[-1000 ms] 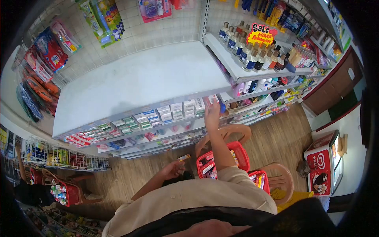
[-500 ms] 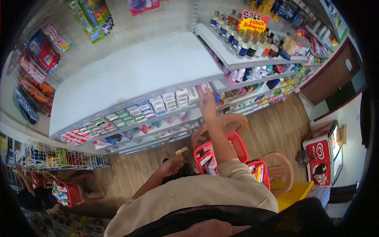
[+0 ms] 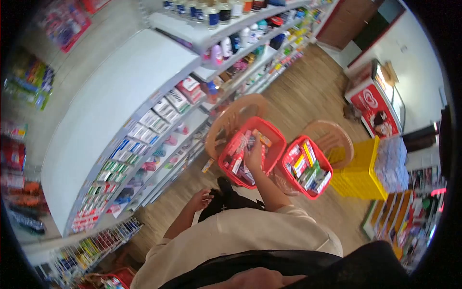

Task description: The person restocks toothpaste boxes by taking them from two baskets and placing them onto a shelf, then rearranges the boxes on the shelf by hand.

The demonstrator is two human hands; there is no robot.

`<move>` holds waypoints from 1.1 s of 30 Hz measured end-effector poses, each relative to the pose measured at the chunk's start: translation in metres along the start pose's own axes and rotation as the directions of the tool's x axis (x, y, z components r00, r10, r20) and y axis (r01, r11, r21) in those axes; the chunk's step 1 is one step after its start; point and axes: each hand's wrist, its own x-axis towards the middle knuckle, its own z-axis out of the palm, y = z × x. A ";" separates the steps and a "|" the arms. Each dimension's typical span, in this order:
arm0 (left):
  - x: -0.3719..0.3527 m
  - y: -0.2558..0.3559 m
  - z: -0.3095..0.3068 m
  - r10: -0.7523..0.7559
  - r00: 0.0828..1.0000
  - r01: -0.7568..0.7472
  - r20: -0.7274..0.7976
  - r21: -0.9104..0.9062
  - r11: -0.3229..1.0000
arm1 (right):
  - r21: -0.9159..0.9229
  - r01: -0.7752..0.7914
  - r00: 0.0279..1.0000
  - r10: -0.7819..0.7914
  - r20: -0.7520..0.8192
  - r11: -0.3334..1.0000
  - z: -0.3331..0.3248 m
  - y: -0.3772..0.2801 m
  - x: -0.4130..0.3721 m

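My right hand reaches down into a red plastic basket among small boxes. Its fingers are bent round something among the boxes, too blurred to name. The basket holds several red, white and orange boxes and rests on a brown plastic chair. My left hand hangs beside my dark trousers, fingers loosely curled and apart, with nothing in it. A second red basket, filled with colourful boxes, sits to the right on another brown chair.
A white shelf unit curves along the left, with rows of small boxes under its top. An orange and white box lies on the wooden floor. Yellow crates stand right of the baskets; a red freezer is farther back.
My right hand has come from the shelf's box row down into the near basket. My left hand stays low by my trousers. The view has turned to the right.
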 end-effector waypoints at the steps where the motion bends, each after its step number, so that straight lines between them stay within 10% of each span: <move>1: -0.003 -0.002 -0.005 -0.030 0.996 0.034 -0.079 0.046 0.998 | -0.069 -0.086 0.996 0.088 0.027 0.994 -0.013 0.018 -0.031; 6: 0.042 -0.034 -0.083 -0.105 0.967 0.140 -0.234 0.141 0.980 | -0.446 -0.481 0.652 0.648 0.393 0.755 -0.037 0.097 -0.138; 12: 0.033 -0.068 -0.110 -0.102 0.896 0.228 -0.432 0.249 0.941 | -0.750 -0.162 0.750 0.574 0.329 0.641 -0.004 0.079 -0.131; 16: 0.057 -0.087 -0.094 0.046 0.896 0.210 -0.441 0.515 0.831 | -0.689 -0.297 0.632 0.677 0.377 0.661 0.023 0.093 -0.093; 17: 0.082 -0.090 -0.088 0.322 0.935 -0.079 -0.149 0.796 0.600 | -0.665 -0.341 0.572 0.708 0.414 0.664 0.028 0.103 -0.087; 19: 0.130 -0.097 -0.078 0.696 0.500 -0.247 0.515 0.855 -0.455 | -0.686 -0.348 0.519 0.740 0.427 0.640 0.030 0.111 -0.079; 21: 0.112 -0.032 0.063 0.695 0.716 -0.278 0.065 0.939 0.200 | -0.664 -0.402 0.475 0.763 0.438 0.631 0.021 0.129 -0.074; 23: 0.148 -0.011 0.115 0.725 0.681 -0.498 0.106 0.792 0.353 | -0.589 -0.333 0.586 0.651 0.483 0.737 0.017 0.169 -0.091; 26: 0.201 0.015 0.170 0.747 0.664 -0.303 0.007 0.917 0.260 | -0.506 -0.061 0.698 0.399 0.594 0.860 0.018 0.221 -0.115; 28: 0.260 0.008 0.147 0.804 0.595 -0.211 0.026 0.969 0.125 | -0.464 -0.233 0.468 0.517 0.717 0.855 -0.031 0.173 -0.069; 33: 0.277 0.000 0.138 0.809 0.545 0.158 -0.219 0.975 0.157 | -0.181 0.047 0.807 0.069 0.587 0.982 -0.075 0.201 -0.055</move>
